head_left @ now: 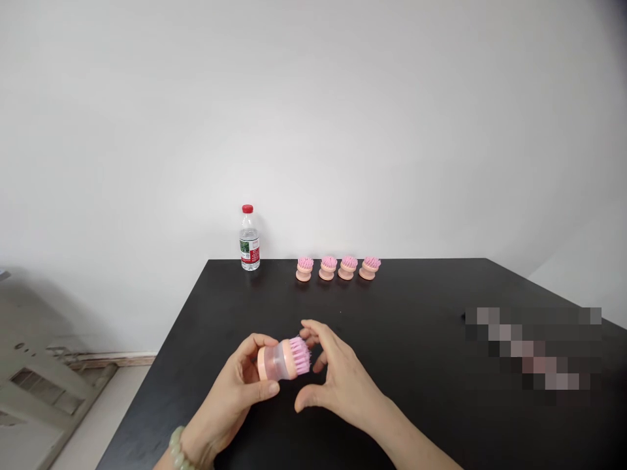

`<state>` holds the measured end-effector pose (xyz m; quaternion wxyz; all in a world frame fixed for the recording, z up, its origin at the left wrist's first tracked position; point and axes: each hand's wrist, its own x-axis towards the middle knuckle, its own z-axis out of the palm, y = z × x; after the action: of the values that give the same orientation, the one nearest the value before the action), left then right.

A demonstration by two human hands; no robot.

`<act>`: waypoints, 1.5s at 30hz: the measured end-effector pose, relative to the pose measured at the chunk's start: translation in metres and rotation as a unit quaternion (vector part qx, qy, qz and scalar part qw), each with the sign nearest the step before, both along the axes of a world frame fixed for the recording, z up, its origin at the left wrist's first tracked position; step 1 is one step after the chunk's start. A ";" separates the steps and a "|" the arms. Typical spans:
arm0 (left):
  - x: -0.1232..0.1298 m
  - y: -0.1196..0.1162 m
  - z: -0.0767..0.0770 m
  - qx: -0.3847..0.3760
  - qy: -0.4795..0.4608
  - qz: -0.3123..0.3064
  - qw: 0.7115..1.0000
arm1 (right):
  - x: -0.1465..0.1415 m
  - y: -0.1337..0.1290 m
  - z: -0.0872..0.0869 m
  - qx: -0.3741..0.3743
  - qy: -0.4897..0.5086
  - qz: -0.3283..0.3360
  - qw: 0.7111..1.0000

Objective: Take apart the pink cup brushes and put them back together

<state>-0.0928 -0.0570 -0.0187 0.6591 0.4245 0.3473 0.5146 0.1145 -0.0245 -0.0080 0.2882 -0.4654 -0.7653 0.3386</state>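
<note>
Nearest the camera, a beaded jade-green bracelet (177,449) circles the left wrist; the left hand (230,391) is curled around a pink soap-dispensing scrub brush (277,360), its fingers behind the body and its thumb across the front, gripping it firmly; the brush lies on its side above the table, with its peach base toward the left palm and its pink bristles (300,354) pointing right; the right hand (337,372) is half open and holds nothing, its thumb and fingers curved apart in a wide C; its fingertips (307,334) sit just beside the bristles, though whether they touch cannot be told; both hands hover over a black table (416,307); toward the far edge, four similar pink-and-peach brushes (328,267) stand upright in a row, close together and well apart from the hands; left of them stands a clear water bottle (249,240) with a red cap and red-and-green label; a pixelated patch (533,349) hides part of the table's right side; a white wall (313,117) rises behind.
</note>
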 end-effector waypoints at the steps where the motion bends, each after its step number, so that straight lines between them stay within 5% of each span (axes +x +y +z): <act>1: 0.000 0.000 -0.001 0.001 -0.003 0.005 1.000 | 0.001 0.000 0.000 0.017 0.024 0.019 0.999; 4: -0.001 0.000 -0.001 -0.005 0.003 0.004 1.000 | 0.004 -0.001 0.000 0.062 0.053 0.047 0.996; 9: -0.001 0.000 0.000 -0.010 0.023 -0.020 0.999 | 0.007 0.002 0.001 -0.008 0.011 0.000 1.000; 15: -0.003 0.002 -0.003 0.012 0.025 -0.027 0.999 | 0.006 0.001 0.005 0.100 0.021 0.091 0.991; 21: -0.003 0.002 -0.005 0.155 0.118 -0.008 0.981 | 0.003 0.002 -0.001 -0.027 0.045 0.066 0.996; 31: -0.002 0.000 -0.002 0.048 0.061 0.007 0.997 | 0.003 0.000 0.000 0.110 0.058 0.067 0.990; 37: -0.002 0.002 -0.005 0.155 0.114 0.011 0.981 | 0.004 0.004 -0.004 -0.020 0.092 0.045 0.995; 45: -0.001 0.001 -0.005 0.090 0.087 0.018 0.992 | 0.002 -0.001 0.001 0.069 0.071 0.071 0.993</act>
<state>-0.0942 -0.0563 -0.0233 0.5760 0.5186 0.3634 0.5169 0.1162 -0.0254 -0.0075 0.3491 -0.3638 -0.7954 0.3365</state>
